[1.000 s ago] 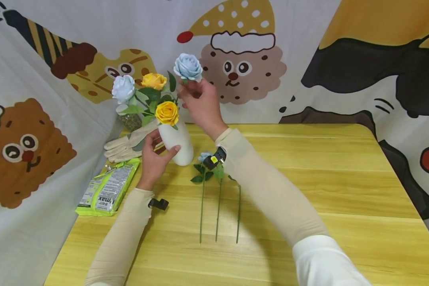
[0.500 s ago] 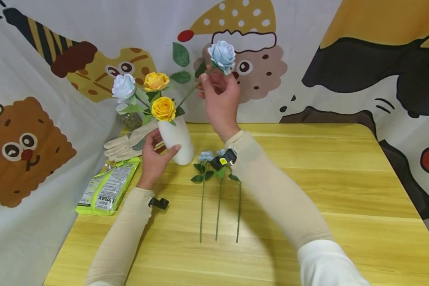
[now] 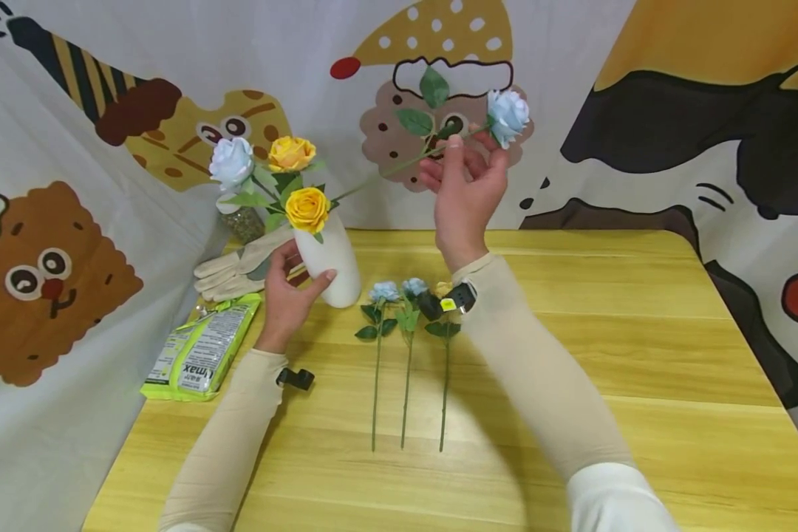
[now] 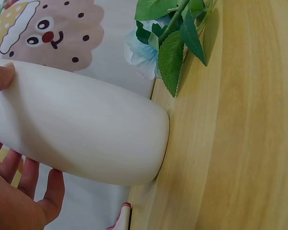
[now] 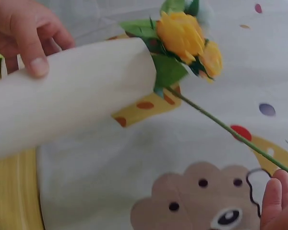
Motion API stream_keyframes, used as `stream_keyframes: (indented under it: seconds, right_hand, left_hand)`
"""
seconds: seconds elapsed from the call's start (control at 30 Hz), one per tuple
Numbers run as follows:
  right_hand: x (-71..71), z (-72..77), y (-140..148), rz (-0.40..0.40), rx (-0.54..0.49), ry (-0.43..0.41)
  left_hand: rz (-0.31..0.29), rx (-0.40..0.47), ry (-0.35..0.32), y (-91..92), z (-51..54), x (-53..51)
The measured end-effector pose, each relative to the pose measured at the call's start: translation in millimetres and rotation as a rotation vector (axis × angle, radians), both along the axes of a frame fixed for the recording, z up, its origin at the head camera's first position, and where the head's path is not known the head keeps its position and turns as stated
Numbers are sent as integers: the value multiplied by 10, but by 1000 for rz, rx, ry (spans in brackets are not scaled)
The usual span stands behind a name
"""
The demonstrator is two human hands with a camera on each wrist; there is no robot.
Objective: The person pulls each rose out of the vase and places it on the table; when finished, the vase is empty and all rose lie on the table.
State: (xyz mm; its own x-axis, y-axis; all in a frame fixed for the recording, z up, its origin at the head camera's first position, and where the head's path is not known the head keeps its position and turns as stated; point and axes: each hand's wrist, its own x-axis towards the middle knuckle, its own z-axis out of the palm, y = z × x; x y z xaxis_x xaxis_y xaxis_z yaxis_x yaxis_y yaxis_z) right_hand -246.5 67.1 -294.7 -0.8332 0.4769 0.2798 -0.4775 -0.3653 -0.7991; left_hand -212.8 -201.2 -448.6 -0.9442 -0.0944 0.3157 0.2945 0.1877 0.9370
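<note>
My left hand holds a white vase around its side, thumb in front; the vase stands on the table, as the left wrist view also shows. Two yellow roses and a pale blue rose rise from its mouth. With my right hand I pinch the stem of another light blue rose just below the bloom. That stem slants down leftward to the vase mouth in the right wrist view; whether its end is inside is hidden by leaves.
Two blue roses and a yellow rose, partly behind my right wrist camera, lie side by side on the wooden table. To the left are a green-and-white packet, gloves and a jar. A printed curtain hangs behind.
My right hand has moved rightward with the blue rose, away from the bunch, so its stem now leans far out to the right. The left hand and the vase have stayed put.
</note>
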Motion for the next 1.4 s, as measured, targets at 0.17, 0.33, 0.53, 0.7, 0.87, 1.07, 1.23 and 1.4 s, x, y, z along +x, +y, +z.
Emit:
stream_keyframes:
  seconds: [0.17, 0.33, 0.53, 0.7, 0.87, 1.07, 1.23, 1.4]
  right_hand:
    - [58, -76, 192, -30, -68, 51]
    - [143, -164, 360, -81, -97, 71]
    - [265, -302, 587, -125, -96, 20]
    - [367, -457, 779, -88, -76, -18]
    - [452, -628, 911, -60, -23, -106]
    - [501, -814, 1018, 39, 41, -245]
    - [551, -953, 1115, 117, 155, -384]
    - [608, -1071, 1197, 188, 277, -494]
  left_hand:
    - [-3, -3, 6, -8, -24, -13]
    - [-3, -2, 4, 0, -19, -8]
    - [2, -8, -10, 7, -11, 3]
    - [5, -6, 4, 2, 2, 0]
    - [12, -5, -4, -2, 22, 11]
    - [16, 4, -12, -3, 12, 7]
    - [19, 2, -14, 2, 12, 12]
    - [18, 2, -12, 7, 13, 16]
